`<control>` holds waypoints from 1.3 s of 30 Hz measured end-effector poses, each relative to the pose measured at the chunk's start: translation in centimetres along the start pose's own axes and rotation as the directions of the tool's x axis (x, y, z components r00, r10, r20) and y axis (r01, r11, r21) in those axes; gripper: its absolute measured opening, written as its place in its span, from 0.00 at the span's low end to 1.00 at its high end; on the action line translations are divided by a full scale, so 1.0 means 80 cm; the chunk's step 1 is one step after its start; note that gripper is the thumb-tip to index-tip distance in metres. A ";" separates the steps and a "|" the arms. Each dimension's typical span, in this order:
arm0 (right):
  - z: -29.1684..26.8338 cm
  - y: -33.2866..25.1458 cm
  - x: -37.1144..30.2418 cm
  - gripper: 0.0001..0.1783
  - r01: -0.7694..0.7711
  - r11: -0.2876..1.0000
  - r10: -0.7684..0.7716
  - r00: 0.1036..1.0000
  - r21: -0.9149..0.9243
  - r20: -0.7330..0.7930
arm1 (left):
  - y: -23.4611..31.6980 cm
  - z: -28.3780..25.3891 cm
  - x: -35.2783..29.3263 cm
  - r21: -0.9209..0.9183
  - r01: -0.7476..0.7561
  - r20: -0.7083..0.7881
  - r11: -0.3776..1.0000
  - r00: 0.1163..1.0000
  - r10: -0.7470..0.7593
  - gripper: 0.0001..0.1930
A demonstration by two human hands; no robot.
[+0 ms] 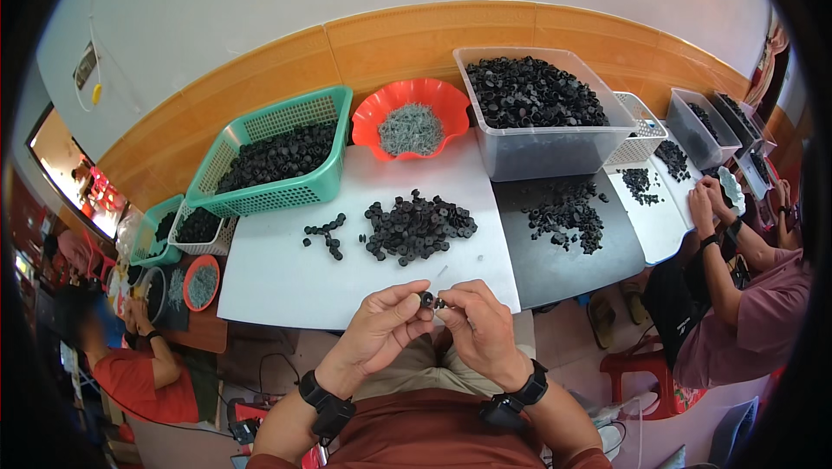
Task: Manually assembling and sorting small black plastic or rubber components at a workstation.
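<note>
Just off the near edge of the white tabletop point(277, 270), my two hands meet. My left hand point(381, 320) pinches a small round black part point(425, 299) between thumb and fingers. Close against it, my right hand point(482, 323) is closed on a smaller dark piece point(439, 303), mostly covered by the fingertips. Beyond them lies a heap of black round parts point(416, 228), with a few loose black parts point(333, 244) to its left. A small clear sliver point(443, 270) rests near my fingers.
At the back stand a green basket point(286, 190) of black parts, a red scalloped bowl point(368, 113) of thin grey pieces and a clear bin point(546, 153) of black parts. More black pieces point(568, 218) lie on the dark table section. People sit at both sides.
</note>
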State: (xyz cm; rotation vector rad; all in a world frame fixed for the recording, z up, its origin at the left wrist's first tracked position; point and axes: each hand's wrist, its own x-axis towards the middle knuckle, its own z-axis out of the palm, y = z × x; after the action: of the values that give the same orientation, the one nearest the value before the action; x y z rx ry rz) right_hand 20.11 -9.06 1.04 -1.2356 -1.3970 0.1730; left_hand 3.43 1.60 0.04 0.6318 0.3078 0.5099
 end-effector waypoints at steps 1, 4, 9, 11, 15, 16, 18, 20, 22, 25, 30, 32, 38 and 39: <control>0.000 -0.001 0.001 0.13 -0.001 1.000 0.001 1.000 0.001 0.001 | -0.001 -0.002 0.000 0.015 0.003 0.001 1.000 1.000 -0.003 0.16; 0.001 -0.001 0.002 0.13 0.006 1.000 -0.006 1.000 -0.004 0.013 | -0.003 -0.004 0.000 0.042 0.007 0.002 0.999 1.000 -0.007 0.15; 0.001 -0.004 0.002 0.12 -0.023 1.000 0.023 1.000 -0.003 0.003 | -0.005 -0.002 0.000 0.067 0.002 0.004 0.998 1.000 -0.002 0.15; 0.000 -0.003 0.001 0.12 -0.023 1.000 0.023 1.000 -0.011 0.008 | -0.005 -0.002 0.000 0.071 0.002 0.021 0.997 1.000 -0.003 0.15; -0.002 -0.002 -0.001 0.13 -0.032 0.999 0.032 0.999 -0.028 0.020 | -0.005 0.002 0.000 0.090 0.002 0.009 0.996 1.000 -0.003 0.15; -0.003 -0.002 -0.002 0.13 -0.031 0.999 0.032 0.999 -0.027 0.020 | -0.005 0.006 -0.001 0.099 0.006 -0.003 0.995 1.000 -0.005 0.16; -0.004 -0.004 -0.002 0.13 -0.041 0.997 0.044 0.998 -0.070 0.042 | -0.006 0.007 0.000 0.109 0.009 -0.016 0.994 1.000 -0.007 0.16; -0.004 -0.001 -0.003 0.14 -0.028 0.997 0.032 0.998 -0.076 0.049 | -0.009 0.004 0.000 0.153 -0.006 -0.040 0.988 0.999 0.012 0.16; -0.005 -0.001 -0.004 0.15 -0.015 0.996 0.019 0.998 -0.083 0.056 | -0.010 0.007 -0.001 0.159 -0.012 -0.038 0.987 0.999 0.018 0.16; -0.006 -0.001 -0.006 0.15 -0.002 0.996 0.006 0.999 -0.088 0.042 | -0.011 0.007 -0.002 0.163 -0.015 -0.036 0.986 0.999 0.021 0.16; -0.007 -0.002 -0.009 0.15 -0.022 0.995 0.027 0.998 -0.100 0.048 | -0.013 0.007 -0.002 0.162 -0.017 -0.032 0.987 0.999 0.023 0.16; -0.007 -0.001 -0.011 0.14 -0.028 0.994 0.033 0.998 -0.104 0.054 | -0.013 0.008 -0.003 0.171 -0.013 -0.043 0.985 0.999 0.021 0.16; -0.003 -0.001 -0.013 0.14 -0.022 0.997 0.023 1.000 -0.071 0.016 | -0.011 0.018 -0.005 0.221 0.001 -0.072 0.975 0.997 0.016 0.16; -0.002 -0.001 -0.013 0.14 -0.004 0.999 0.003 1.000 -0.047 -0.024 | -0.011 0.019 -0.005 0.221 0.000 -0.073 0.975 0.997 0.017 0.16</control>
State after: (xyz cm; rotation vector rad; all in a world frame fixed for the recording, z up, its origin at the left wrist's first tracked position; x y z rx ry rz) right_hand 19.93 -9.94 0.46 -1.2752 -1.3845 0.1281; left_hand 4.06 0.08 0.68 0.8316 0.4364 0.5119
